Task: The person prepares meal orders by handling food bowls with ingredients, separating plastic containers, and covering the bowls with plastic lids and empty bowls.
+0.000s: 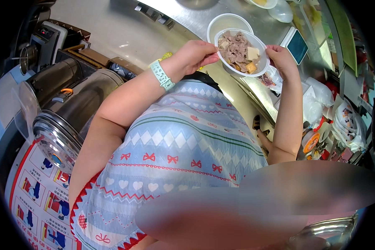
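Observation:
Between my two hands is a clear plastic bowl [264,64] with sliced meat [236,48], a white block [253,53] and golden-brown chunks [251,67] in it. My left hand [198,56] pinches the bowl's rim on one side, with a light green patterned band [162,76] round that wrist. On the opposite side, the fingers of my right hand [280,59] are closed on the rim. Just behind the held bowl, a second clear round container [221,21] rests on the steel counter [196,16], partly hidden.
A white device with a dark screen [297,46] stands right of the bowl. White plastic bags [349,123] and packets lie at the right. Large steel pots [83,93] and a lid [56,143] are at the left. Blurred patches cover the lower right.

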Tool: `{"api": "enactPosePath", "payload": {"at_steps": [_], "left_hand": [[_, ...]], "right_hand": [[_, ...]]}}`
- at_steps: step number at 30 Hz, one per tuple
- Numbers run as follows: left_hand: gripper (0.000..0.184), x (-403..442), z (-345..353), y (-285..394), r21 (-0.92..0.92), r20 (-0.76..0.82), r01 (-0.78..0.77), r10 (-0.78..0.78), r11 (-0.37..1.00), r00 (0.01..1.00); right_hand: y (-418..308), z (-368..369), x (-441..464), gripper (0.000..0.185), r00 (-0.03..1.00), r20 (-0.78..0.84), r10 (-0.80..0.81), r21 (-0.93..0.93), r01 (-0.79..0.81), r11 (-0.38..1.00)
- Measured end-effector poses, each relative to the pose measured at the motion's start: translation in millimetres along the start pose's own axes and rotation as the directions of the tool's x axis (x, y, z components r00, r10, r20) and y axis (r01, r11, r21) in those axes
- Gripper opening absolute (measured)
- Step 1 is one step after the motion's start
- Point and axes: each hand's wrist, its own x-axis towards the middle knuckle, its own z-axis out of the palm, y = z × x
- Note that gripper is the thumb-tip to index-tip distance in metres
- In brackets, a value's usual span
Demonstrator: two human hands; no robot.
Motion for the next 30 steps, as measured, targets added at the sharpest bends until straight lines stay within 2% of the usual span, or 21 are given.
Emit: {"api": "enactPosePath", "payload": {"at_steps": [30], "left_hand": [[0.014, -2, 4, 7, -0.048, -0.041, 0.046, -0.048, 0.998, 0.998]], "right_hand": [[-10, -2, -3, 0.019, 1.0, 0.027, 0.011, -0.04, -0.01, 0.999]]}}
